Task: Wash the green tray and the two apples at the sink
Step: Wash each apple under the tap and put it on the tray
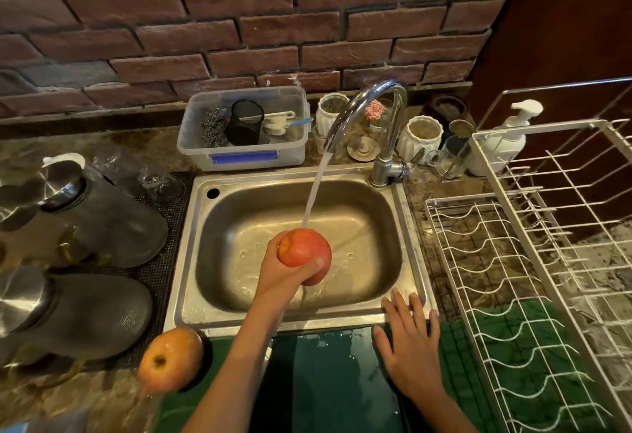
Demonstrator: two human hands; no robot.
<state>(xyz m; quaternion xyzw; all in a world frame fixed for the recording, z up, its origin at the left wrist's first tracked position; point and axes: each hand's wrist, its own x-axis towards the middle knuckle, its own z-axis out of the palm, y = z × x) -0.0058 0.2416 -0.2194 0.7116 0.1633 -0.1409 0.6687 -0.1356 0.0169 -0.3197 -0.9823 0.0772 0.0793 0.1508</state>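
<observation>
My left hand (284,270) grips a red apple (304,248) over the steel sink (191,248), right under the stream of water running from the curved tap (369,107). A second apple (169,359), orange-red and wet, lies on the left end of the green tray (325,371) in front of the sink. My right hand (408,343) rests flat with spread fingers on the tray's right part, at the sink's front rim.
A white wire dish rack (533,261) fills the right side, over a green mat. Two dark upturned jars (85,220) lie on a black mat at the left. Behind the sink stand a clear plastic box (242,155) of scrubbers, white ribbed jars (422,136) and a soap pump (509,138).
</observation>
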